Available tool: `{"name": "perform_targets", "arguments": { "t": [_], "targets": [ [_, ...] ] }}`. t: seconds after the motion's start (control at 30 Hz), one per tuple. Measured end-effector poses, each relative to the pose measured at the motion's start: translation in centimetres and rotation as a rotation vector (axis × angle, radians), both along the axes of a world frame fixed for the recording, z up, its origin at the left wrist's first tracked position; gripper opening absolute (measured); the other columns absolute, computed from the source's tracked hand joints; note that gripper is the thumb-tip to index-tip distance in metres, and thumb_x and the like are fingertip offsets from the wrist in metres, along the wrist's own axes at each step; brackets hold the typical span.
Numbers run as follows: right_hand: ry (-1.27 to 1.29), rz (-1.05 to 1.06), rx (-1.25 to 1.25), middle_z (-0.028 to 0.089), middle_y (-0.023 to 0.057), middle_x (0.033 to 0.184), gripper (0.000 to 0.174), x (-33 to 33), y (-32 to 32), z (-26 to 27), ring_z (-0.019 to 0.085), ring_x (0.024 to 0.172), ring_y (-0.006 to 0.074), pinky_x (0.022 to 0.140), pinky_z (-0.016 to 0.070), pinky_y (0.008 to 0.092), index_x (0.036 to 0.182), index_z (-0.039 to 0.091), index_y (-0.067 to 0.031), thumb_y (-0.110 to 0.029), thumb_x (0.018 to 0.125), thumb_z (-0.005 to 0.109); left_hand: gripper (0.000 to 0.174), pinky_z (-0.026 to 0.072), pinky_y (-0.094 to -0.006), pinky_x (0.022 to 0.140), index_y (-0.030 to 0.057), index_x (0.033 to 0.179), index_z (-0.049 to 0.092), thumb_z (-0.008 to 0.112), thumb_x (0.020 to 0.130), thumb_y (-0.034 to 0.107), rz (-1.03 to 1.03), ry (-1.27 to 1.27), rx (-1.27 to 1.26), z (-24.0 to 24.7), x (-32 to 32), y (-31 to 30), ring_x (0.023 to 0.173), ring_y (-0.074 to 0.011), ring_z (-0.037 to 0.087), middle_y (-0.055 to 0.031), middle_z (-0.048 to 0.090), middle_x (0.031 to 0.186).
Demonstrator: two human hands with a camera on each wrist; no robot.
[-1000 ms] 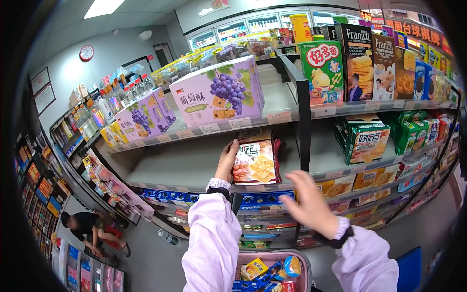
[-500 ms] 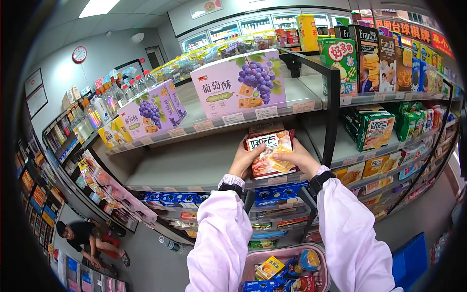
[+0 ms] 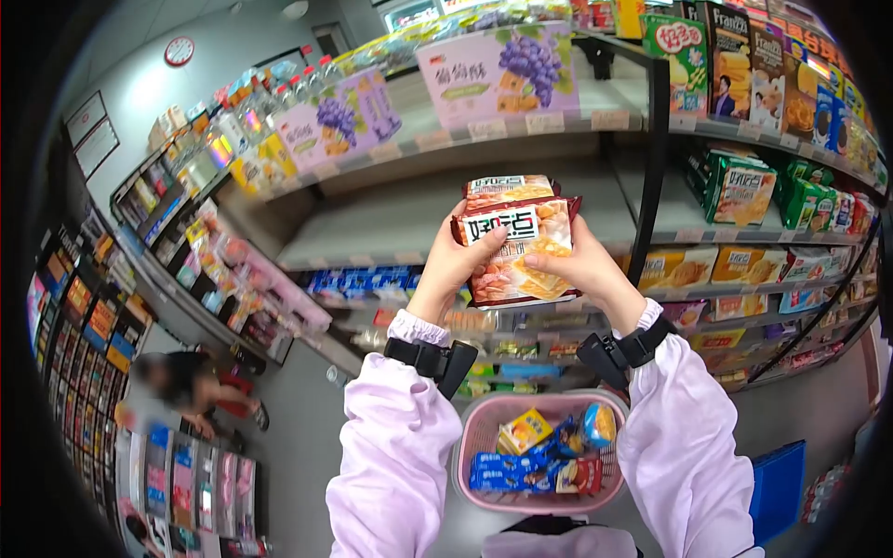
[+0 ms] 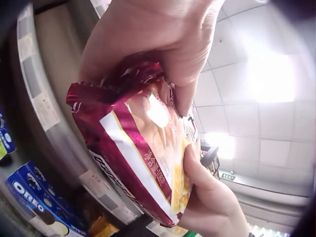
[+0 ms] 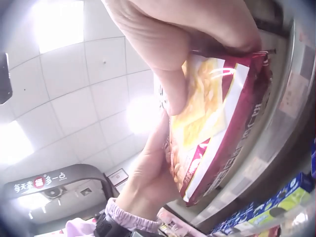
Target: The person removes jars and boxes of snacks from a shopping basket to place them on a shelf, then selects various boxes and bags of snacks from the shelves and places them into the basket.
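Observation:
In the head view, a glossy dark-red biscuit packet (image 3: 505,283) with crackers pictured on it is held between both hands. My left hand (image 3: 448,268) grips its left side, thumb across the front. From the right, my right hand (image 3: 595,272) grips it with the thumb over the printed crackers. Another packet of the same look (image 3: 507,189) shows just behind its top edge, partly hidden. Close up in the left wrist view, the packet's crimped red end and side (image 4: 133,143) face the camera. The right wrist view shows its front (image 5: 200,116) under the right thumb.
Below the hands stands a pink basket (image 3: 470,437) holding several snack packs. A shelf (image 3: 372,228) runs behind, with purple grape-crisp boxes (image 3: 465,79) above it. A black shelf post (image 3: 656,158) rises at the right. A seated person (image 3: 191,386) is at the lower left.
A second ago only the left hand held the packet at the shelf; the right hand then came in and took its other side. The view has since tilted down, showing more of the basket.

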State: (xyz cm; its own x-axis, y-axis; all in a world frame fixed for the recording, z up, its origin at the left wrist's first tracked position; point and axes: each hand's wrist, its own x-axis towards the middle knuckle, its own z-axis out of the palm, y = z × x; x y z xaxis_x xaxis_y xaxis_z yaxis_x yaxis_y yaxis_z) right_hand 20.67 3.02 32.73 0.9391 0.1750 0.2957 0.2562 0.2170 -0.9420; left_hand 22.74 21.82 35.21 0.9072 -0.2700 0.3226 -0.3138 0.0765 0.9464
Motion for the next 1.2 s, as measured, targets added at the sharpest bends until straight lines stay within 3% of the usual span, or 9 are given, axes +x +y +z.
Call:
{"name": "perform_targets", "arguments": {
  "t": [0.1, 0.3, 0.4, 0.5, 0.6, 0.73, 0.9, 1.07, 1.2],
  "targets": [
    [-0.088, 0.054, -0.006, 0.048, 0.0126, 0.121, 0.08, -3.6, 1.7, -1.7, 0.047, 0.111, 0.0188, 0.094, 0.0384, 0.0319, 0.128, 0.026, 0.0013, -0.009, 0.068, 0.077, 0.086, 0.0435, -0.0283, 0.088, -0.0079, 0.134, 0.022, 0.075, 0.072, 0.015, 0.149, 0.03, -0.092, -2.8, -4.3, 2.0, 0.104, -0.0166, 0.052, -0.0152, 0.049, 0.121],
    [-0.193, 0.054, -0.131, 0.043, 0.0138, 0.126, 0.088, -10.4, 6.0, -2.0, 0.043, 0.116, 0.0197, 0.097, 0.0351, 0.0318, 0.134, 0.02, 0.0002, -0.008, 0.066, 0.076, 0.087, 0.0398, -0.0298, 0.093, -0.0054, 0.136, 0.019, 0.075, 0.071, 0.009, 0.183, -0.044, -0.146, -2.9, -13.0, 6.0, 0.109, -0.0165, 0.048, -0.0137, 0.045, 0.126],
    [-0.188, 0.054, -0.102, 0.041, 0.0144, 0.127, 0.095, -12.6, 9.7, -2.1, 0.043, 0.116, 0.0204, 0.098, 0.0343, 0.032, 0.137, 0.015, -0.0001, -0.009, 0.065, 0.077, 0.087, 0.0399, -0.03, 0.093, -0.0047, 0.137, 0.019, 0.074, 0.071, 0.007, 0.201, -0.092, -0.14, -3.7, -14.7, 9.8, 0.11, -0.0163, 0.048, -0.0134, 0.044, 0.127],
    [-0.255, -0.054, -0.284, 0.04, 0.0149, 0.128, 0.098, -13.1, 14.3, -3.6, 0.042, 0.117, 0.0211, 0.098, 0.0341, 0.032, 0.137, 0.013, -0.0002, -0.01, 0.065, 0.078, 0.086, 0.0408, -0.0299, 0.092, -0.0034, 0.137, 0.021, 0.074, 0.07, 0.006, 0.212, -0.136, -0.133, -4.6, -15.7, 14.5, 0.11, -0.0164, 0.048, -0.0133, 0.043, 0.128],
    [-0.226, -0.031, -0.184, 0.039, 0.0156, 0.129, 0.099, -13.5, 20.2, -4.2, 0.041, 0.118, 0.0216, 0.098, 0.0335, 0.0317, 0.137, 0.013, -0.0004, -0.01, 0.064, 0.079, 0.088, 0.04, -0.0303, 0.093, -0.002, 0.137, 0.02, 0.075, 0.07, 0.006, 0.174, -0.116, -0.121, -4.4, -16.0, 20.1, 0.111, -0.0166, 0.047, -0.013, 0.042, 0.128],
    [-0.215, -0.016, -0.006, 0.037, 0.0152, 0.131, 0.098, -12.3, 28.7, -4.9, 0.039, 0.12, 0.0203, 0.099, 0.0315, 0.0312, 0.138, 0.011, -0.0014, -0.009, 0.066, 0.078, 0.089, 0.0399, -0.0304, 0.093, -0.0017, 0.138, 0.019, 0.075, 0.069, 0.005, 0.104, -0.17, -0.061, -4.2, -13.8, 28.4, 0.112, -0.0172, 0.047, -0.013, 0.043, 0.128],
    [-0.202, -0.038, -0.004, 0.038, 0.0143, 0.13, 0.091, -8.9, 36.3, -3.7, 0.041, 0.118, 0.0196, 0.099, 0.0322, 0.0316, 0.136, 0.014, -0.0005, -0.008, 0.069, 0.075, 0.087, 0.0415, -0.0298, 0.092, -0.0031, 0.136, 0.021, 0.075, 0.069, 0.005, 0.098, -0.108, 0.002, -2.4, -9.7, 36.4, 0.108, -0.0167, 0.049, -0.013, 0.044, 0.127],
    [-0.292, -0.078, -0.119, 0.047, 0.0147, 0.123, 0.081, -2.2, 39.5, -2.2, 0.046, 0.113, 0.0199, 0.096, 0.0353, 0.033, 0.13, 0.025, 0.0009, -0.014, 0.068, 0.076, 0.083, 0.0382, -0.0296, 0.094, -0.0059, 0.135, 0.024, 0.074, 0.072, 0.012, 0.069, -0.08, 0.004, -1.0, -2.9, 40.2, 0.11, -0.0159, 0.049, -0.0123, 0.048, 0.124],
    [-0.277, -0.103, -0.136, 0.051, 0.0158, 0.117, 0.078, 3.8, 40.8, -1.0, 0.049, 0.109, 0.0197, 0.093, 0.0384, 0.0319, 0.124, 0.032, 0.0042, -0.02, 0.067, 0.078, 0.081, 0.0417, -0.0273, 0.089, -0.006, 0.134, 0.026, 0.074, 0.073, 0.015, 0.106, -0.047, 0.081, -0.3, 3.7, 42.0, 0.102, -0.0123, 0.051, -0.0102, 0.053, 0.117]
  ]
}}
